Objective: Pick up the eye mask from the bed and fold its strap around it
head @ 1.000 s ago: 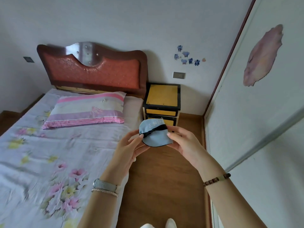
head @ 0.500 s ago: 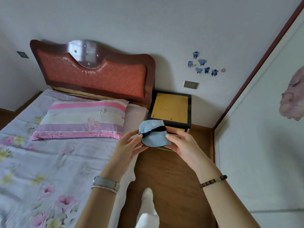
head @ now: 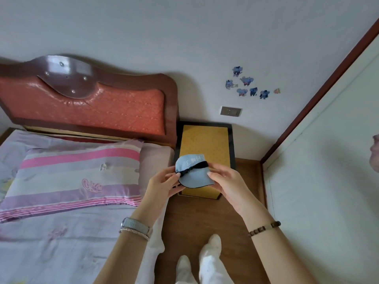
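A light blue eye mask [head: 194,176], folded in half, is held up in the air in front of me over the bedside cabinet. Its black strap [head: 195,167] runs across the folded mask from left to right. My left hand [head: 164,182] pinches the mask's left edge where the strap bunches. My right hand [head: 226,181] grips the right edge with thumb on top and fingers behind. The bed [head: 61,242] with its floral sheet lies to my left, apart from the mask.
A striped pink and purple pillow [head: 78,177] lies at the head of the bed below a red padded headboard [head: 86,103]. A yellow-topped bedside cabinet [head: 205,140] stands between bed and wall. Wooden floor [head: 205,218] runs ahead; a white wall [head: 328,181] stands at the right.
The view has shifted closer to the headboard and cabinet. Both hands keep the same hold on the folded mask, with the strap still across it.
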`<state>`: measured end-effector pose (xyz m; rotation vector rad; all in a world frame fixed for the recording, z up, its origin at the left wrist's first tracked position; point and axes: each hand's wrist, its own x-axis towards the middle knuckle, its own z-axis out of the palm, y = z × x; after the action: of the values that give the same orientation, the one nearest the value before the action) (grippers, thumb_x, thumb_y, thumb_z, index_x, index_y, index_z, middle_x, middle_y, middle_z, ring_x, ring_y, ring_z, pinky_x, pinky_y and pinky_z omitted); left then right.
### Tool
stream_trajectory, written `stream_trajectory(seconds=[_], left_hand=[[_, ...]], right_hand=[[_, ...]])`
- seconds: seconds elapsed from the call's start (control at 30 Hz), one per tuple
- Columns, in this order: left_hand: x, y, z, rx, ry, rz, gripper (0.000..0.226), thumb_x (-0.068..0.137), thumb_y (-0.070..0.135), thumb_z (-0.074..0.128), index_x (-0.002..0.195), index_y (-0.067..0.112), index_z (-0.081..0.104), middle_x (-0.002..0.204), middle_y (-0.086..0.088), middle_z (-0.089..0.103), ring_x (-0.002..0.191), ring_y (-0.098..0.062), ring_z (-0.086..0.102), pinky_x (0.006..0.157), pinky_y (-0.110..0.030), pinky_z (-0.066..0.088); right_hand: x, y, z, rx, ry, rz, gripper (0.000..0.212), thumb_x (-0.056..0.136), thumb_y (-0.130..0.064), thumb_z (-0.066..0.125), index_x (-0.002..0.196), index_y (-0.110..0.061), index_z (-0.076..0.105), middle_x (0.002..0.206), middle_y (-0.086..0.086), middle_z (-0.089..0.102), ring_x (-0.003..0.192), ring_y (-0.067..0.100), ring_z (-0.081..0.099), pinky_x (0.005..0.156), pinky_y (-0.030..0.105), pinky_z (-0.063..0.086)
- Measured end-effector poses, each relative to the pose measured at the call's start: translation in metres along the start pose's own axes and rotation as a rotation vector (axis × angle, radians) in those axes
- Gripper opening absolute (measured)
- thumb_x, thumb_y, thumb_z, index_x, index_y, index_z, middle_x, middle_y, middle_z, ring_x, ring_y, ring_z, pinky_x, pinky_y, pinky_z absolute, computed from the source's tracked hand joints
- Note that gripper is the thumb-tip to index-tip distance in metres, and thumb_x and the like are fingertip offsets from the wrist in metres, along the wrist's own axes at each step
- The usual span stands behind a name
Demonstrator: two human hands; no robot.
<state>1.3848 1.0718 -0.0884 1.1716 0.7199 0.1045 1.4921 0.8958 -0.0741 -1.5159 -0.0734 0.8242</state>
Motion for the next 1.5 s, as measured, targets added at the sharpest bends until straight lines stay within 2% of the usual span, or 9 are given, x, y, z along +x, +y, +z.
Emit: stream_trajectory(seconds=[0.23, 0.33, 0.43, 0.57, 0.77, 0.9, 1.07, 1.27, 1.5], left_hand=[[0.102, -0.008, 0.029, 0.023, 0.041, -0.081, 0.032, 0.099, 0.002, 0.053, 0.131, 0.001, 0.058, 0.116, -0.019, 0.071, 0.106, -0.027, 0.071, 0.080, -0.030, 0.061], [0.149, -0.011, 0.041, 0.028, 0.113, -0.129, 0.030, 0.098, 0.002, 0.054, 0.128, 0.004, 0.060, 0.114, -0.016, 0.072, 0.103, -0.025, 0.072, 0.079, -0.030, 0.061], [0.198, -0.023, 0.050, 0.065, 0.199, -0.167, 0.030, 0.097, 0.000, 0.056, 0.126, 0.003, 0.061, 0.120, -0.019, 0.069, 0.110, -0.030, 0.068, 0.091, -0.040, 0.058], [0.253, -0.043, 0.059, 0.079, 0.273, -0.219, 0.024, 0.095, -0.003, 0.056, 0.118, 0.000, 0.063, 0.122, -0.025, 0.066, 0.115, -0.036, 0.064, 0.101, -0.050, 0.051], [0.326, -0.075, 0.057, 0.117, 0.317, -0.295, 0.019, 0.094, -0.004, 0.058, 0.109, 0.006, 0.063, 0.117, -0.023, 0.066, 0.110, -0.035, 0.065, 0.092, -0.042, 0.055], [0.369, -0.102, 0.048, 0.125, 0.354, -0.342, 0.025, 0.093, -0.004, 0.060, 0.118, 0.001, 0.063, 0.119, -0.022, 0.066, 0.110, -0.033, 0.065, 0.090, -0.038, 0.056], [0.406, -0.132, 0.042, 0.164, 0.370, -0.406, 0.031, 0.094, -0.003, 0.058, 0.125, 0.000, 0.061, 0.119, -0.018, 0.067, 0.110, -0.030, 0.066, 0.094, -0.041, 0.056], [0.421, -0.152, 0.040, 0.216, 0.402, -0.460, 0.033, 0.095, -0.004, 0.054, 0.127, 0.002, 0.061, 0.121, -0.016, 0.067, 0.111, -0.029, 0.065, 0.094, -0.042, 0.056], [0.417, -0.149, 0.040, 0.247, 0.407, -0.475, 0.035, 0.096, 0.005, 0.056, 0.130, 0.009, 0.061, 0.123, -0.012, 0.066, 0.106, -0.024, 0.066, 0.093, -0.043, 0.057]], right_hand=[[0.099, -0.016, -0.034, -0.088, 0.010, 0.144, 0.036, 0.097, -0.008, 0.056, 0.133, -0.008, 0.060, 0.129, 0.013, 0.065, 0.121, 0.025, 0.062, 0.107, 0.043, 0.048], [0.150, -0.025, -0.046, -0.120, -0.002, 0.213, 0.034, 0.098, -0.010, 0.055, 0.132, -0.008, 0.062, 0.128, 0.014, 0.066, 0.120, 0.024, 0.062, 0.106, 0.041, 0.049], [0.200, -0.025, -0.059, -0.185, -0.023, 0.273, 0.033, 0.099, -0.011, 0.054, 0.131, -0.010, 0.063, 0.126, 0.013, 0.067, 0.118, 0.023, 0.063, 0.102, 0.037, 0.051], [0.262, -0.014, -0.073, -0.264, -0.058, 0.350, 0.033, 0.100, -0.013, 0.054, 0.132, -0.010, 0.062, 0.127, 0.011, 0.067, 0.116, 0.023, 0.064, 0.082, 0.023, 0.054], [0.347, 0.028, -0.086, -0.267, -0.060, 0.461, 0.030, 0.099, -0.012, 0.054, 0.127, -0.007, 0.062, 0.128, 0.014, 0.066, 0.116, 0.026, 0.064, 0.097, 0.035, 0.053], [0.392, 0.063, -0.088, -0.263, -0.060, 0.512, 0.031, 0.098, -0.011, 0.054, 0.128, -0.008, 0.062, 0.130, 0.013, 0.065, 0.117, 0.025, 0.063, 0.090, 0.030, 0.053], [0.424, 0.096, -0.090, -0.263, -0.080, 0.570, 0.036, 0.099, -0.013, 0.054, 0.135, -0.008, 0.056, 0.132, 0.010, 0.063, 0.113, 0.018, 0.061, 0.082, 0.021, 0.050], [0.434, 0.119, -0.089, -0.308, -0.101, 0.612, 0.042, 0.099, -0.012, 0.050, 0.141, -0.009, 0.051, 0.143, 0.009, 0.056, 0.130, 0.023, 0.053, 0.110, 0.038, 0.043], [0.428, 0.116, -0.088, -0.336, -0.114, 0.603, 0.045, 0.098, -0.014, 0.050, 0.143, -0.012, 0.049, 0.146, 0.008, 0.053, 0.133, 0.023, 0.049, 0.110, 0.036, 0.039]])
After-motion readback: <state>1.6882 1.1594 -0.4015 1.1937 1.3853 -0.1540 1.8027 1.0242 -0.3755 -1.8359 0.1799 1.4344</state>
